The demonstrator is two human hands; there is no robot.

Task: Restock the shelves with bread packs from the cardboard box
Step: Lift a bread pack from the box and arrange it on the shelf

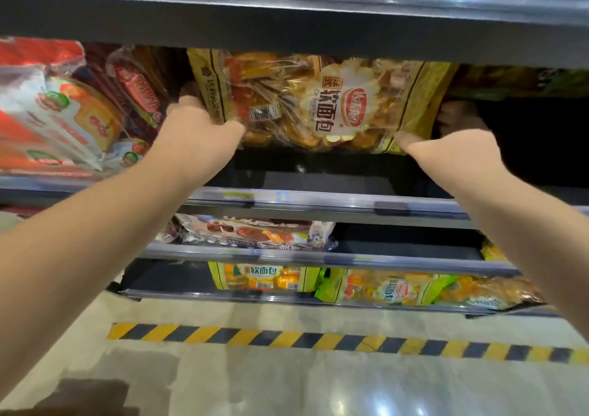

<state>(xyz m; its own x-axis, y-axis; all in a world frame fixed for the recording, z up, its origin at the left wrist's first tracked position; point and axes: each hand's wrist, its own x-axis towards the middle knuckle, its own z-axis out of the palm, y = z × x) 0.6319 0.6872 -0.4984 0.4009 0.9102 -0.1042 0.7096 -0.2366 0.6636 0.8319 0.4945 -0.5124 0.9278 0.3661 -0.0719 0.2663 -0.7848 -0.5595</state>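
The yellow bread pack hangs between the two hands in the mouth of the shelf bay, printed face toward the camera. Its top is tucked just under the front edge of the shelf above, and there is a dark gap below it, so it does not yet rest on the shelf floor.

The left hand grips the pack's left end, thumb on the front and fingers wrapped behind. The right hand pinches the pack's lower right corner, with its fingers curled out of sight behind the film.

Left of the pack, leaning red and white bread packs crowd close to the left hand. Right of the pack the bay is dark, and I cannot tell what it holds. Below the pack runs the shelf's front rail, and further down lie lower shelves with more packs.

The step in hand looks like seating this pack. To do it well:
- Keep it level and lower the rear edge first, then slide it back past the rail.
- Hold the ends lightly, because the bread inside is soft and would crush.
- Watch that the left wrist does not topple the leaning red packs.
- Leave the label facing out.

No cardboard box can be made out with certainty.
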